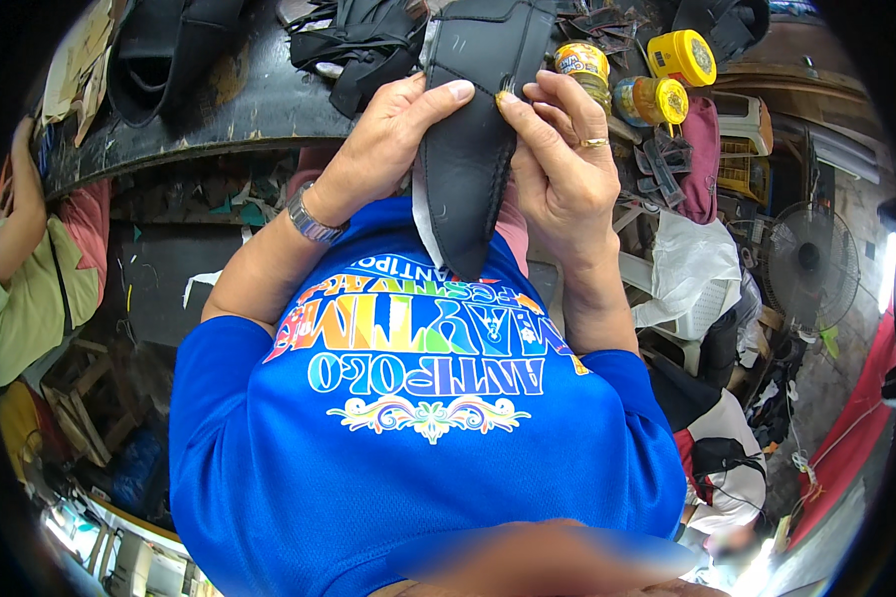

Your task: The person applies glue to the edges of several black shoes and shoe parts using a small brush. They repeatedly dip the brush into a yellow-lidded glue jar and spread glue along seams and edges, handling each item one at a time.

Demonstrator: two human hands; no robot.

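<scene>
A black leather shoe upper (468,149) with stitched seams and a white lining edge hangs from the table edge toward my lap, its pointed toe downward. My left hand (398,124) grips its left side, thumb pressed on top and the other fingers hidden beneath. On the opposite side, my right hand (567,149) is closed in a pinch at the upper's edge. A tiny shiny thing shows at those fingertips, too small to name. A ring is on that hand and a metal watch (314,214) on my left wrist.
Black leather scraps (353,45) lie on the dark worktable (219,109), with another black shoe piece (159,60) at left. Yellow-lidded jars (650,101) and a yellow tub (682,58) stand at right. Beyond are a person's arm (20,219) at left and a fan (811,264) at right.
</scene>
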